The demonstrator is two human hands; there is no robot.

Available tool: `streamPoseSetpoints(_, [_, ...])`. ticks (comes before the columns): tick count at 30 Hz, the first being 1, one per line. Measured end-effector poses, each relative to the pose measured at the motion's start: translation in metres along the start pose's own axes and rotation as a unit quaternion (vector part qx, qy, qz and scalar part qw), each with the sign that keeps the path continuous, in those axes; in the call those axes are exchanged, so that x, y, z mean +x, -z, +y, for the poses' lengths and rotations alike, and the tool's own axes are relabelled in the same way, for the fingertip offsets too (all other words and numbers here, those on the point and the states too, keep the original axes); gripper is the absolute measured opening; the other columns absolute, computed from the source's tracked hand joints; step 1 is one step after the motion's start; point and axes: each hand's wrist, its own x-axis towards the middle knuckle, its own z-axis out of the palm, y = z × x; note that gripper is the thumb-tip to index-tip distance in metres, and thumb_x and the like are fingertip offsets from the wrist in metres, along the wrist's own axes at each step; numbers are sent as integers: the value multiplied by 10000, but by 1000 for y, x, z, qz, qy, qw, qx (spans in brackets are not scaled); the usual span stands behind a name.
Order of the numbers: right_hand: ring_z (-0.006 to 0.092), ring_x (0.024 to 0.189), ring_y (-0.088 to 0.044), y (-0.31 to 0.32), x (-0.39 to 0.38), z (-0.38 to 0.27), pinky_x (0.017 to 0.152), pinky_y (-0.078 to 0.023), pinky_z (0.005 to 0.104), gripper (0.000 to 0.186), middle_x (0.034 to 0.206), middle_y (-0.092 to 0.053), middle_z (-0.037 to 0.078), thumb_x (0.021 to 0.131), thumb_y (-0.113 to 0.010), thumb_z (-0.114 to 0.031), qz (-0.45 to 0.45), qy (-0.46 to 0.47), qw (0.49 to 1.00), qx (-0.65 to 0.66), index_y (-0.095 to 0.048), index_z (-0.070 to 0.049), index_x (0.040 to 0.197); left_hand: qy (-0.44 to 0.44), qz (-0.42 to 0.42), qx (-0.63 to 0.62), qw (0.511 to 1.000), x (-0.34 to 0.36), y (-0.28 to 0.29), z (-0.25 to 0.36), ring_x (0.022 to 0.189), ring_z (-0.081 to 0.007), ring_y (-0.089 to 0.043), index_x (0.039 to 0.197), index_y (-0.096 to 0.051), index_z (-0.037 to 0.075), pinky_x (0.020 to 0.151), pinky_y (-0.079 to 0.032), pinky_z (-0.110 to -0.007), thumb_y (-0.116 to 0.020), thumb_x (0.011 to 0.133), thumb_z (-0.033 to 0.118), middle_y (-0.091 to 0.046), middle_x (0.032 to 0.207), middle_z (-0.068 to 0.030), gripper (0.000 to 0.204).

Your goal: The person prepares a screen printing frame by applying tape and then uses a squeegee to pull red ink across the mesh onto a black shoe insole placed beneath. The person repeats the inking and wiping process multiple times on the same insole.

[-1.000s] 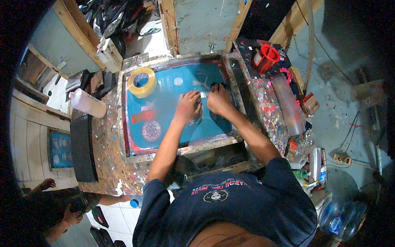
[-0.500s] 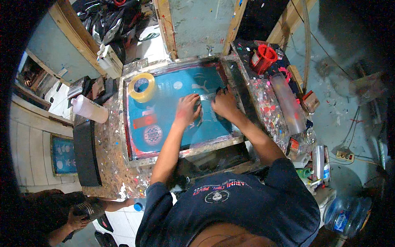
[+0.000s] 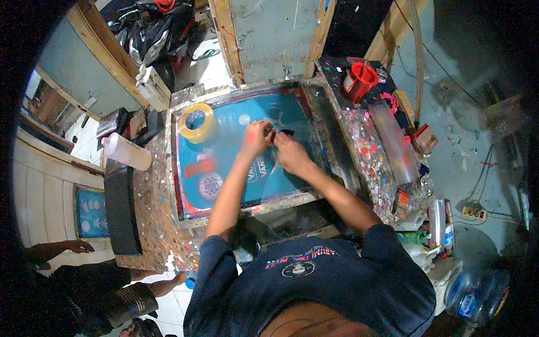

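We had a paint-spattered workbench (image 3: 151, 224) before us — the framed blue screen (image 3: 224, 156) lay across its middle. To our left, a pale bottle (image 3: 128, 151) stood near the frame, and a long black slab (image 3: 122, 210) ran along the edge. On our right lay a translucent plastic piece (image 3: 394, 143) — a red tub (image 3: 360, 84) stood farther back.

Screen-printing workshop, by the look of it. Framed blue screen (image 3: 224, 149) with pale stencil designs on the bench (image 3: 154, 205), second blue screen (image 3: 92, 212) standing at far left. Bench top crusted with multicolour paint specks, smeared red tub (image 3: 359, 84) at far right, wooden door post (image 3: 227, 45) streaked red.
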Motion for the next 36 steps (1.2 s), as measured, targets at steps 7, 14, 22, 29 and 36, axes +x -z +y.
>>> streamPoseSetpoints(7, [407,1181,-597,28,-11,15,1143,-352,495,471,1260,-624,296,820,-589,-101,-67,-81,962,-251,-608,136,1227,12,13,26,999,-6,3,4,989,-342,-641,877,-696,41,898,-474,-456,-710,832,191,-701,957,-147,158])
streamPoseSetpoints(14, [405,1217,-577,-13,-20,56,1227,-184,551,489,1240,-631,318,812,-581,-129,24,-70,950,-303,-625,161,1203,17,-58,109,992,17,12,36,1021,-334,-645,1061,-716,51,957,-465,-432,-743,785,322,-704,1039,-144,388])
streamPoseSetpoints(22, [423,1178,-594,2,-32,65,1175,-330,507,401,1158,-649,305,828,-556,-66,65,-45,988,-135,-634,141,1162,-78,-208,128,967,75,-52,41,1004,-382,-686,1044,-747,82,881,-548,-483,-709,799,289,-731,1027,-162,324])
streamPoseSetpoints(29, [417,1157,-605,22,-29,62,1111,-428,455,359,1155,-653,268,851,-539,-41,-17,-74,987,-141,-612,81,1180,-116,-121,20,986,56,-43,30,919,-358,-719,976,-755,66,803,-586,-435,-656,816,123,-740,932,-156,196])
streamPoseSetpoints(36, [386,1241,-576,7,-5,21,1087,-454,483,449,1324,-614,209,829,-562,20,-88,139,986,8,-630,-47,1268,-26,-115,-25,993,17,28,2,971,-351,-699,1070,-740,70,864,-564,-438,-759,793,133,-730,1018,-161,285])
